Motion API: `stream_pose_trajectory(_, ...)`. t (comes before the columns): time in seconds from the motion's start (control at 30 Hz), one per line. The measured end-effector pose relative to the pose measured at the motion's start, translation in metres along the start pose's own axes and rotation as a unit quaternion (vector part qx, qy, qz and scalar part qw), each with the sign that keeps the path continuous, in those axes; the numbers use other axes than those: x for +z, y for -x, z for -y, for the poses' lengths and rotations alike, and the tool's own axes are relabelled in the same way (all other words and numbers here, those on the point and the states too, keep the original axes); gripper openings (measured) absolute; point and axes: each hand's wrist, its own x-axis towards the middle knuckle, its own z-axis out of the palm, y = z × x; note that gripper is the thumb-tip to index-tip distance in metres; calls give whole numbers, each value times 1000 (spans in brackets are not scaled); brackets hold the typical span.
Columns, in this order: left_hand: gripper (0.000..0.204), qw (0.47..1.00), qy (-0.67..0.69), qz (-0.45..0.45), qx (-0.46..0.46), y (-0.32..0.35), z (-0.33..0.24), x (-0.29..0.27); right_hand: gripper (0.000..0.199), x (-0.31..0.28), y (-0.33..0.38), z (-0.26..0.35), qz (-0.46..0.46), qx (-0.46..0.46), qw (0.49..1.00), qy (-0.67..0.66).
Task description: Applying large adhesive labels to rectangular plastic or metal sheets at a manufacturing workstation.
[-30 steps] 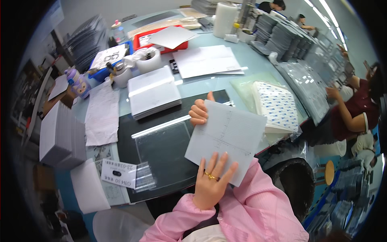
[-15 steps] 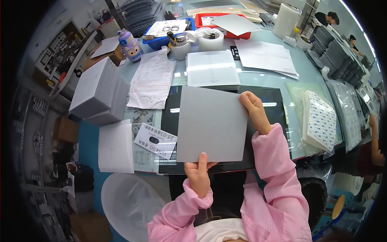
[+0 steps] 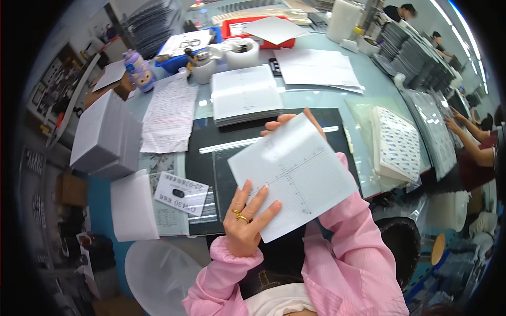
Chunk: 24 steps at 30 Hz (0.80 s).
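A square, stiff sheet with a fine printed grid and crossed scale lines is held tilted above the near edge of the black mat. My left hand, with a gold ring, grips its lower-left edge, fingers spread over the printed face and thumb hidden. Behind the sheet, my right hand supports it, with fingertips showing past the top corner; its palm is hidden. Beyond the mat lies a stack of similar gridded sheets. A white printed card rests left of my left hand.
Tall stacks of pale sheets and a crumpled written paper stand left. White papers, blue bin and red bin are farther back. A patterned pad stack lies right. A translucent tub is below the table.
The sheet has gone from its plain grey face to its gridded face and is now rotated. My left hand's fingers moved onto its face; my right hand went behind it. The view shifted.
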Motion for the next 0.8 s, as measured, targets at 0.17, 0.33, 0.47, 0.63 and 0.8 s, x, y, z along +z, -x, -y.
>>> stream_pose_trajectory(0.17, 36, 999, -39, 29, 15, 4, 3, 12, 52, -16, -1, 6, -15, 36, 999, 0)
stream_pose_trajectory(0.33, 36, 999, -27, 24, -10, 11, 7, 14, 48, -21, -4, 5, 6, 48, 998, -28)
stream_pose_trajectory(0.47, 41, 996, 57, -31, -54, 15, 8, 21, 44, -19, -2, 6, -18, 63, 997, -46)
stream_pose_trajectory(0.63, 44, 998, 33, -43, -23, 16, 13, 20, 43, -17, -2, 5, -36, 54, 997, -31)
stream_pose_trajectory(0.8, 42, 998, 33, -42, -25, 13, 12, 19, 42, -16, -4, 4, -41, 58, 997, -32)
